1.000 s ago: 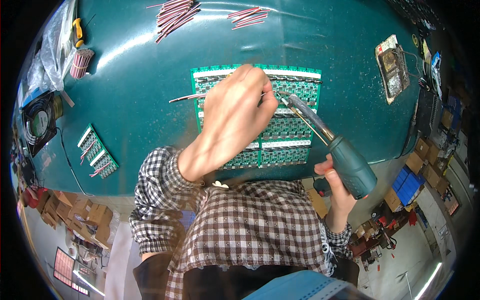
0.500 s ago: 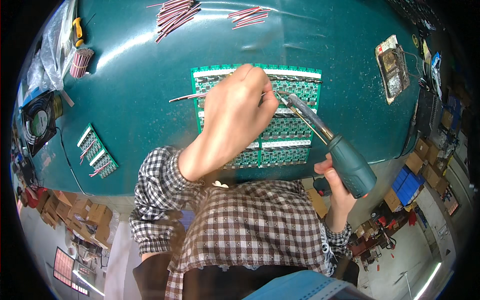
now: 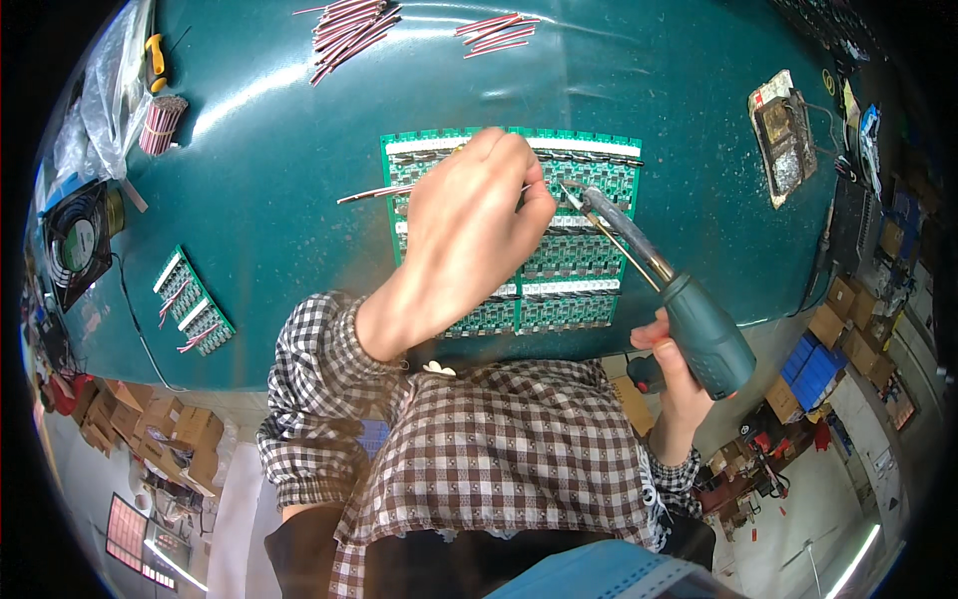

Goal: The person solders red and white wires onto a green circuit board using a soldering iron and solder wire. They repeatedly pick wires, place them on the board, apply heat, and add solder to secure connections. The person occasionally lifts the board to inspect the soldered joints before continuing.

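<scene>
A green panel of circuit boards (image 3: 574, 270) lies on the table in front of me, with white and black strips running in rows across it. My left hand (image 3: 464, 225) is over its upper left part, fingers closed in a pinch on thin wires (image 3: 371, 194) whose tails stick out past the panel's left edge. Its fingertips are partly hidden behind the knuckles. Gripped in my right hand (image 3: 685, 391) is a dark green soldering gun (image 3: 707, 334), its tip pointing up and left, close beside the left fingers over the panel. A thin metal tube runs along its barrel.
Loose red and white wires (image 3: 349, 35) lie at the far side, with a smaller group (image 3: 497, 33) beside them. At left are a bundled wire stack (image 3: 163, 127), a yellow-handled screwdriver (image 3: 155, 62), a fan (image 3: 78, 245) and a smaller board (image 3: 195, 302). A soiled soldering stand (image 3: 785, 140) sits right.
The soldering gun and my right hand have shifted slightly right, and the tip has moved a little away from the left fingers. My left hand stays in place, still pinching the wires.
</scene>
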A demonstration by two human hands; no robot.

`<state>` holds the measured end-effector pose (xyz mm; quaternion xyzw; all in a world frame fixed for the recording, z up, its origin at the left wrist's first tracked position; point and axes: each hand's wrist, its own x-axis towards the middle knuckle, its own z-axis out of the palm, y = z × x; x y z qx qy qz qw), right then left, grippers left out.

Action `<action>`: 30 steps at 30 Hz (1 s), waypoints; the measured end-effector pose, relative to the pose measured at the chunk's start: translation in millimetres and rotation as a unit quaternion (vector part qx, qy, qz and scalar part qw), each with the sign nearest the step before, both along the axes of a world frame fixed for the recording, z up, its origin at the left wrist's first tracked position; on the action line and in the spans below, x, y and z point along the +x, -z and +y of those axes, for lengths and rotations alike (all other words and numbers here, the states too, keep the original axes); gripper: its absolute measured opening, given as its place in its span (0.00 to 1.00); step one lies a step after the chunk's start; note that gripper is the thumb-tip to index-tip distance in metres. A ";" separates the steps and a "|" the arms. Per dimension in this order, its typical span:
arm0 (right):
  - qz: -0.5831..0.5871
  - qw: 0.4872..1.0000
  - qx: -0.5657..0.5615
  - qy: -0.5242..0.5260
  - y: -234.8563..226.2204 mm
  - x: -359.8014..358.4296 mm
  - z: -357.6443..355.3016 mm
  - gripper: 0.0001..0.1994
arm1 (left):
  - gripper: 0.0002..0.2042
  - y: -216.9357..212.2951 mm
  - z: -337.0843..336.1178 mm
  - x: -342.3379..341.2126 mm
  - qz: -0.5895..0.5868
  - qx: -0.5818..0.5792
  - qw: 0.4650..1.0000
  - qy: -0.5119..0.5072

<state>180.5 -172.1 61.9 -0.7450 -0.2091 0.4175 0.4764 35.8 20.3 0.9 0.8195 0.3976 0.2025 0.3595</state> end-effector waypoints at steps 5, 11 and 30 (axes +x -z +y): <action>0.008 1.000 -0.001 0.009 -0.6 -1.1 0.3 0.14 | 0.06 -1.3 -0.6 2.2 0.011 -0.002 1.000 -0.008; 0.011 1.000 0.000 0.013 1.0 -0.6 -1.6 0.15 | 0.06 -1.9 0.0 0.8 -0.002 -0.013 1.000 -0.006; 0.068 0.996 0.011 0.059 10.8 10.8 -3.5 0.24 | 0.05 -13.0 9.1 0.3 0.048 -0.098 0.994 0.027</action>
